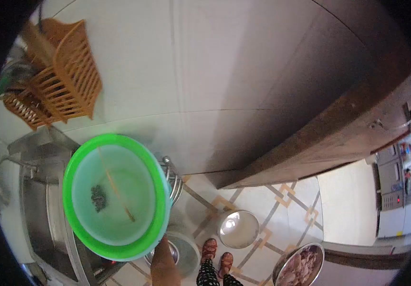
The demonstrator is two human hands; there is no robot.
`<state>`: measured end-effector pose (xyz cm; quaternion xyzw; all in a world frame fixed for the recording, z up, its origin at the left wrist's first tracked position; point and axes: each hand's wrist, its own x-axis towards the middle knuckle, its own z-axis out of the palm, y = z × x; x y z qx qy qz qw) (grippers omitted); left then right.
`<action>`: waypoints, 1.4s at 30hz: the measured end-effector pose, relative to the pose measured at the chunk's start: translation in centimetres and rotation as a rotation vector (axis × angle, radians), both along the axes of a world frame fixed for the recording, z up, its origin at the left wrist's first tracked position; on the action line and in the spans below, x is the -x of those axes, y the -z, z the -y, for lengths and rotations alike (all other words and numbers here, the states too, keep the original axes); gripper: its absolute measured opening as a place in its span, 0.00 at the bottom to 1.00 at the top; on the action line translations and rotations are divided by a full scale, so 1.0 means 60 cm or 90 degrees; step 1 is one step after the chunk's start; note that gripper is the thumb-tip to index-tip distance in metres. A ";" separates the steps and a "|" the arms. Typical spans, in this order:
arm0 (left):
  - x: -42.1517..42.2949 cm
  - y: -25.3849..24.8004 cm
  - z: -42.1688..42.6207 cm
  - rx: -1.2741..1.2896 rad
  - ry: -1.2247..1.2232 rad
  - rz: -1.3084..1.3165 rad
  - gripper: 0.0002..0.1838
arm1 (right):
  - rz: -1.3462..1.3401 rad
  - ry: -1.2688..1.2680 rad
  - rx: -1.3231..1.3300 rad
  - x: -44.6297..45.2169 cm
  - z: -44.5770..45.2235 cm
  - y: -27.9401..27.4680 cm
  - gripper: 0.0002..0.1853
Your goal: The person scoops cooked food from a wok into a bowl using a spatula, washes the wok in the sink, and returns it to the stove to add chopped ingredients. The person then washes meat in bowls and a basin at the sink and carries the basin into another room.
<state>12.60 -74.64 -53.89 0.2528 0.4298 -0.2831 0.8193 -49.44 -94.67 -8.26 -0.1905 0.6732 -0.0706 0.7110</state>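
Metal sink (43, 209) at left, green-rimmed basin (141, 178) across its right edge, left hand (164, 246) at the basin's lower-right rim, fingers hidden, grip impossible to tell; thin stick (113, 185) and dark clump (98, 198) inside.

Pale basin (141, 188) with bright green rim tilting beside sink (43, 202), open side showing; dark scrubber (98, 198) and thin stick (114, 187) lying inside, apart.

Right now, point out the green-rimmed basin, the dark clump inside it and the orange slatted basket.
Green-rimmed basin (112, 252), head view: lower rim.
Dark clump (98, 198), head view: its middle.
Orange slatted basket (77, 71), head view: slatted side.
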 end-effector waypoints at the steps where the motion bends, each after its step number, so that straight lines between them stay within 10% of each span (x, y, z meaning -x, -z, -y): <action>1: -0.007 0.005 -0.004 0.025 0.001 0.008 0.18 | -0.073 0.073 0.017 0.003 -0.004 0.014 0.17; 3: -0.008 0.009 -0.019 0.093 0.006 0.021 0.18 | -0.231 0.215 0.038 0.023 -0.006 0.060 0.15; 5: 0.011 0.009 -0.001 0.063 -0.044 -0.009 0.16 | -0.135 -0.039 0.062 0.077 -0.009 0.038 0.13; 11: 0.189 -0.178 0.081 -0.090 -0.016 -0.187 0.10 | 0.049 0.213 0.204 -0.080 0.024 -0.048 0.24; 17: 0.367 -0.328 0.140 0.141 0.449 -0.059 0.22 | 0.064 0.224 0.167 -0.065 0.037 -0.074 0.24; 21: 0.458 -0.471 0.170 -0.014 0.716 0.045 0.25 | 0.180 0.291 0.223 -0.058 0.043 -0.054 0.23; 31: 0.621 -0.695 0.219 -0.079 0.982 0.369 0.21 | 0.007 -0.041 0.417 0.005 0.078 -0.162 0.29; 34: 0.673 -0.805 0.218 0.002 0.918 0.255 0.20 | -0.192 -0.227 0.742 0.067 0.086 -0.080 0.26; 42: 0.757 -0.853 0.155 0.123 0.894 0.235 0.30 | -0.268 -0.456 0.940 0.077 0.060 -0.257 0.38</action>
